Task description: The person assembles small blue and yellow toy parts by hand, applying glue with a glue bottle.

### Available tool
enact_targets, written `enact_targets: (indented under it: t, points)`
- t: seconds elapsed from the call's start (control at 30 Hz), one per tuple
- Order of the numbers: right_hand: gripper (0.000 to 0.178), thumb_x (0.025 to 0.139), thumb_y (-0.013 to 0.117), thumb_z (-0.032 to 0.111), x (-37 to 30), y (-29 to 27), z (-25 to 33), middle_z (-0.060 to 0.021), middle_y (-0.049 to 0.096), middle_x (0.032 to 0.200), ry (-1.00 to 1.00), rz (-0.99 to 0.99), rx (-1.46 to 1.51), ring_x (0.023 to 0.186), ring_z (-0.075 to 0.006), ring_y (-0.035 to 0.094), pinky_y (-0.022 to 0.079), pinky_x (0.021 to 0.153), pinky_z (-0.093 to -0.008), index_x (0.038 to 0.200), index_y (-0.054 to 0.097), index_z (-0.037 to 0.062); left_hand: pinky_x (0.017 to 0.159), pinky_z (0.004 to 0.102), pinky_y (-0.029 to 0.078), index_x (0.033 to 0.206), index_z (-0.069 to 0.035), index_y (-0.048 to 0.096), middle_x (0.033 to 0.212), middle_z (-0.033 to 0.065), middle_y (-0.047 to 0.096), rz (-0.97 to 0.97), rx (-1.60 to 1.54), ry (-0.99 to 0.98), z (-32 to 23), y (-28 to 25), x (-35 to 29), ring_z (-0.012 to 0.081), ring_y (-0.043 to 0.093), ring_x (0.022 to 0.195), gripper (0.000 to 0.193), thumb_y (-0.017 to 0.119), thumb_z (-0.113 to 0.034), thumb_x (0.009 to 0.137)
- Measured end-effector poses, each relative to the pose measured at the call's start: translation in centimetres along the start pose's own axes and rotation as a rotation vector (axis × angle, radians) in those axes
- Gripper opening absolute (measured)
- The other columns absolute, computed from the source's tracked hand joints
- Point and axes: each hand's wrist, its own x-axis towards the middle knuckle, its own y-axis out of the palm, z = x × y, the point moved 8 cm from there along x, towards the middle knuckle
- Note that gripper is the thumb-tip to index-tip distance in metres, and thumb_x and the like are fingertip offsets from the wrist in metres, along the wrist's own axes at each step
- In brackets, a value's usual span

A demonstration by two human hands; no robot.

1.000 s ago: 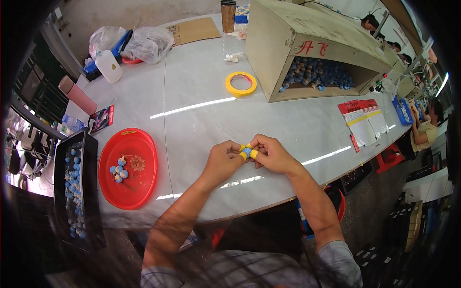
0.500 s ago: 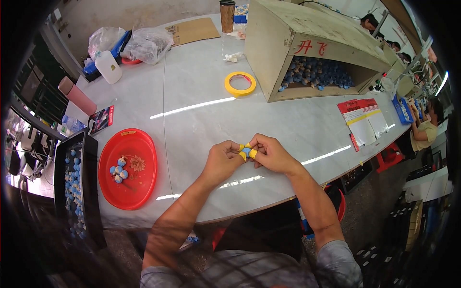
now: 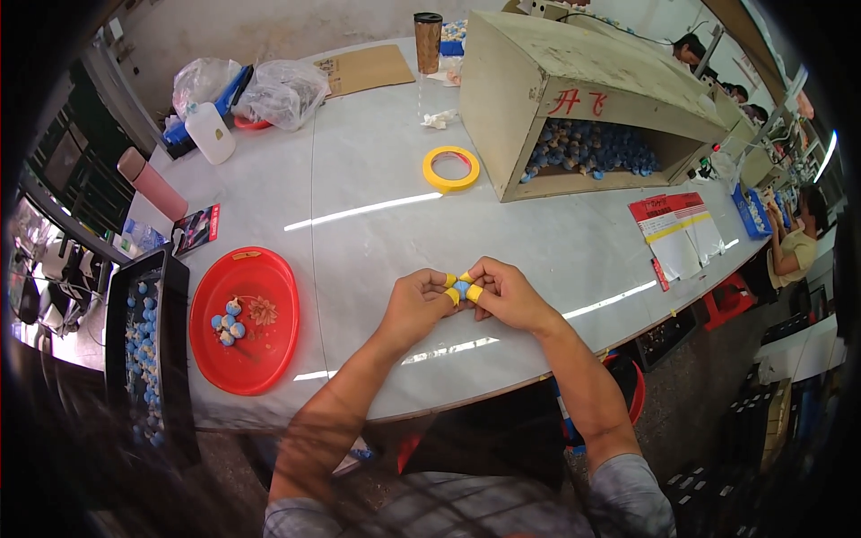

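To the right of the red tray, the left hand and the right hand are drawn together, both pinching one small blue ball. It sits between the tips of their thumbs and forefingers, which wear yellow wraps and hide its edges; whether it touches the grey table I cannot tell. Inside the red tray, a small cluster of blue and cream balls lies left of the middle, beside a printed flower. Just left of the tray stands a long black bin with many more such balls in it. Beyond the tray, to its left, a pink bottle leans in view, and farther back come a white bottle and clear plastic bags. Beyond the tray and well to its right lie a yellow tape roll and, farther right, some red and white papers. Behind the papers, farther from the tray, a big cream box holds a heap of blue balls. Farthest from the tray are a flat cardboard piece and a brown tumbler.
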Motion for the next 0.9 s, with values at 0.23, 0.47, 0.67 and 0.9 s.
enact_targets:
  t: [0.23,0.47,0.67,0.9]
  points:
    - [0.018,0.092,0.060,0.005,0.0,-0.2,0.6,-0.0053,0.063,0.090,-0.072,-0.029,0.033,0.074,-0.0077,0.061,0.053,0.063,-0.0225,0.108,0.052,0.0000,0.079,0.0282,0.057,0.117,0.007,0.055,0.105,0.0129,0.065,0.028,-0.095,0.006,0.1,-0.5,0.1,0.0180,0.067,0.091,0.028,0.060,-0.009,0.095]
    - [0.021,0.091,0.064,0.005,-0.5,0.5,1.6,-0.0047,0.061,0.093,-0.190,-0.031,0.075,0.080,-0.0084,0.061,0.053,0.068,-0.0243,0.108,0.051,0.0016,0.079,0.0288,0.057,0.116,0.005,0.057,0.105,0.0113,0.065,0.044,-0.148,0.011,-0.6,-0.4,0.0,0.0171,0.067,0.089,0.029,0.061,-0.016,0.096]
    - [0.032,0.077,0.078,0.005,-1.1,0.7,2.3,-0.0026,0.060,0.074,-0.444,-0.227,-0.378,0.061,-0.0065,0.055,0.046,0.055,-0.0216,0.098,0.053,0.0033,0.081,0.0307,0.057,0.114,0.005,0.059,0.104,0.0108,0.065,0.042,-0.103,0.003,0.2,-0.6,0.2,0.0177,0.066,0.091,0.028,0.056,-0.018,0.099]
    - [0.039,0.066,0.082,0.005,-2.5,0.4,3.4,-0.0040,0.054,0.066,-0.697,-0.432,-0.545,0.050,-0.0108,0.051,0.042,0.047,-0.0237,0.083,0.047,0.0061,0.089,0.0341,0.055,0.118,0.004,0.060,0.107,0.0099,0.065,0.191,-0.298,-0.034,-0.9,0.8,-0.7,0.0178,0.065,0.097,0.029,0.055,-0.011,0.094]
